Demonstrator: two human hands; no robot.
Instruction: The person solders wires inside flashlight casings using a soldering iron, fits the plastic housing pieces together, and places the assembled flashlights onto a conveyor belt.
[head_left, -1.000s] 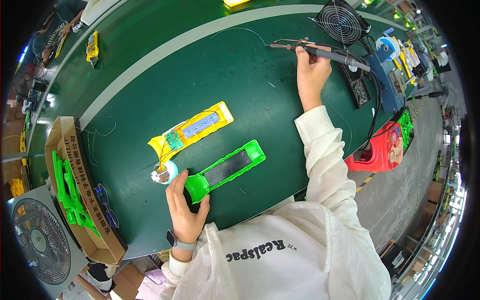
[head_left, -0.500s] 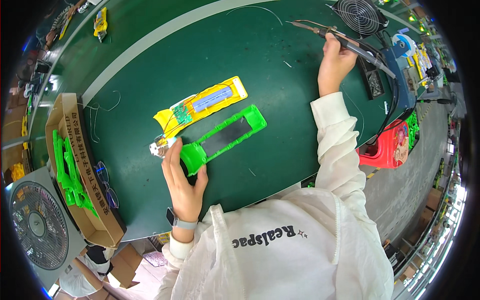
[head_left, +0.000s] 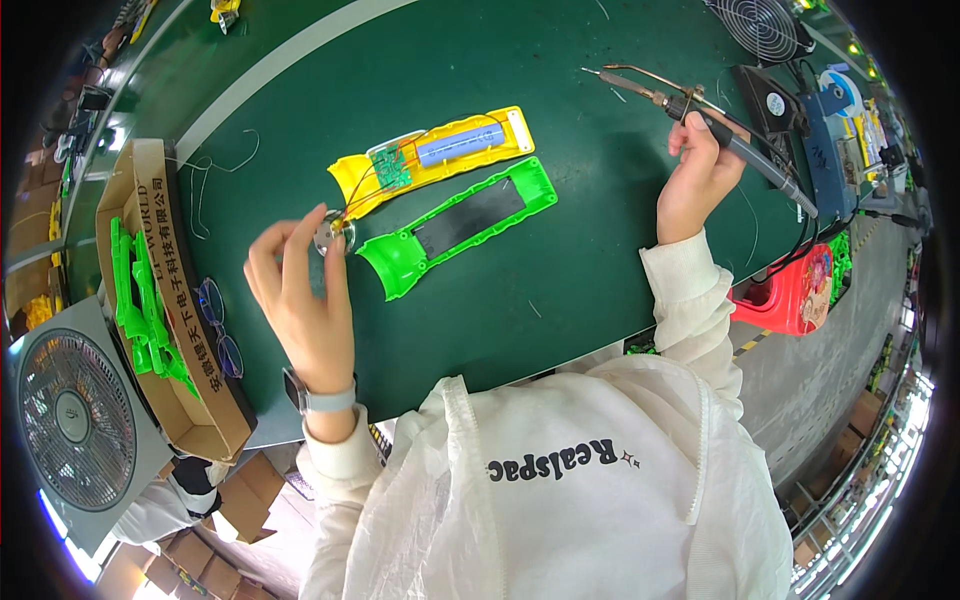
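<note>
Green surface (head_left: 560,290) w/ a pale stripe. Left hand (head_left: 300,295) pinches a small round part (head_left: 331,232), wired to a yellow shell (head_left: 435,158); green shell (head_left: 460,222) just beside. Right hand (head_left: 698,172) closed on a soldering iron (head_left: 700,110). Brown carton (head_left: 150,300) w/ printed side at left edge holds green parts (head_left: 145,315).

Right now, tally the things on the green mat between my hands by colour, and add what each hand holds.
Yellow shell with board and blue cell: 1
Green shell: 1
Round silver part, in left hand fingers: 1
Soldering iron, in right hand: 1
Total: 4
</note>
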